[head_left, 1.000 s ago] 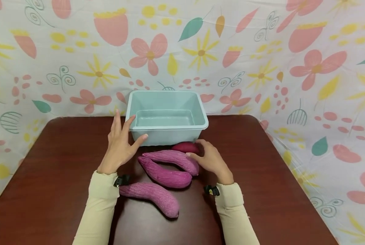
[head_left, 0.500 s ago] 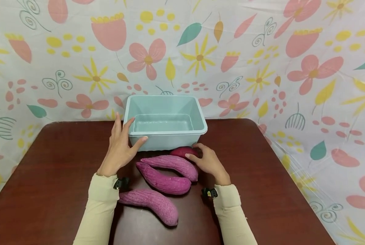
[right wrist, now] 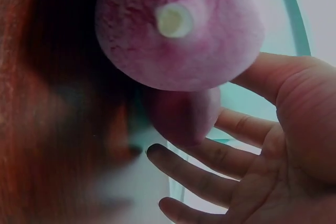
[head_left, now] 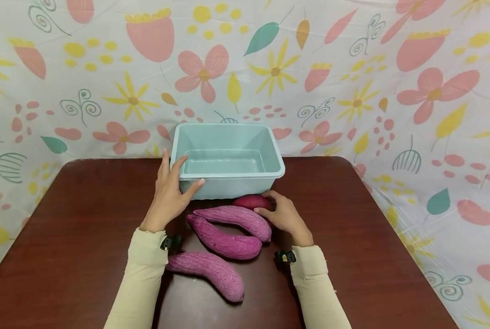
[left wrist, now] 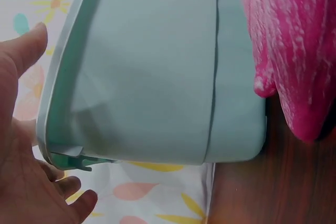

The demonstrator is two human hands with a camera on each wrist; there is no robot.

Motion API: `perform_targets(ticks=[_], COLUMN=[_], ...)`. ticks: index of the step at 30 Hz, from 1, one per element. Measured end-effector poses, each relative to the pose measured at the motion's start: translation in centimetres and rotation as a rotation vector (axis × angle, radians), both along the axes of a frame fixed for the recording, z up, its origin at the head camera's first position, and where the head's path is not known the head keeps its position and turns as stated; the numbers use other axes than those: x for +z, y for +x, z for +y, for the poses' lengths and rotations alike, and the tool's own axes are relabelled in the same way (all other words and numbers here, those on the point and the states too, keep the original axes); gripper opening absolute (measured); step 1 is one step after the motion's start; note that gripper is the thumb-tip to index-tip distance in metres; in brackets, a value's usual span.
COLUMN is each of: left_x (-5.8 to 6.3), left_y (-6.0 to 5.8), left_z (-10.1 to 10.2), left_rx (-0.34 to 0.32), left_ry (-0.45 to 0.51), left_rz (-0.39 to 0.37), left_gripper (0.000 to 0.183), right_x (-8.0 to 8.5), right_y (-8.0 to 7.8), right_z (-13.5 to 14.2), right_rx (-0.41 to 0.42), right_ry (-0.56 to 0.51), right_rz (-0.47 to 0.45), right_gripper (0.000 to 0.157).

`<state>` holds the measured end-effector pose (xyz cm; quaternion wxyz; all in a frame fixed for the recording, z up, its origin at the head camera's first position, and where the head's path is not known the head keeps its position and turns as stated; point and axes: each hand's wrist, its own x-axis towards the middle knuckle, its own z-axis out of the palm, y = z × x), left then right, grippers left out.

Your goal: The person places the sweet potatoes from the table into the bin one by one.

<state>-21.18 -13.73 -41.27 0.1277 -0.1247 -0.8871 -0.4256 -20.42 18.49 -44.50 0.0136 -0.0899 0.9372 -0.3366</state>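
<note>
A pale blue plastic basin [head_left: 228,188] stands at the back of the table. My left hand [head_left: 169,194] rests at its left front corner, fingers extended along the rim and thumb across the front. Right of the basin's front, my right hand [head_left: 285,214] holds the end of a smooth dark red sweet potato [head_left: 251,201] between thumb and index finger; the right wrist view shows the other fingers spread, the thumb tip hidden. Three long, wrinkled pink-purple sweet potatoes lie nearer me: a far one [head_left: 237,216], a middle one [head_left: 226,241] and a near one [head_left: 212,270].
The dark brown table [head_left: 376,256] extends on both sides of the arms. A flower-printed cloth [head_left: 245,55] hangs behind and to the right. The near sweet potato's left end is partly hidden by the left wrist strap [head_left: 171,242].
The head view has shifted slightly. Both hands stay at the same places by the basin and the dark red sweet potato, which stays on the table.
</note>
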Motion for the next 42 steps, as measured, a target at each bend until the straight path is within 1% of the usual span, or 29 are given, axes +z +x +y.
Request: perform_targets(ticks=[8, 11, 14, 19, 21, 24, 28, 36, 42], left_x=[0.2, 0.3, 0.3, 0.2, 0.0, -0.2, -0.3, -0.4, -0.7], left_y=[-0.2, -0.2, -0.3, -0.2, -0.1, 0.1, 0.2, 0.1, 0.1], left_z=[0.2, 0.1, 0.2, 0.3, 0.3, 0.2, 0.0, -0.1, 0.0], left_rx=[0.008, -0.004, -0.026, -0.056, -0.054, -0.047, -0.047, -0.035, -0.033], left_ry=[0.002, 0.015, 0.057, 0.099, 0.096, 0.091, 0.088, 0.086, 0.064], left_rz=[0.017, 0.020, 0.021, 0.001, -0.001, 0.010, 0.016, 0.034, 0.072], left_gripper=[0.073, 0.070, 0.063, 0.056, 0.055, 0.054, 0.054, 0.051, 0.044], right_x=[0.3, 0.5, 0.7, 1.1, 1.3, 1.6, 2.5, 5.0, 5.7], right_y=[-0.2, -0.4, -0.3, 0.0, 0.2, 0.5, 1.0, 2.3, 2.9], right_z=[-0.1, -0.2, -0.3, 0.2, 0.3, 0.4, 0.4, 0.3, 0.2], right_rx=[-0.021, -0.015, -0.004, -0.032, -0.045, -0.038, -0.021, 0.014, 0.032], right_ry=[0.009, 0.001, 0.002, 0.009, 0.002, -0.003, 0.001, -0.063, -0.067], right_rz=[0.008, 0.015, 0.010, 0.005, 0.007, 0.007, 0.017, 0.083, 0.116], right_gripper=[0.043, 0.044, 0.045, 0.046, 0.046, 0.046, 0.044, 0.042, 0.044])
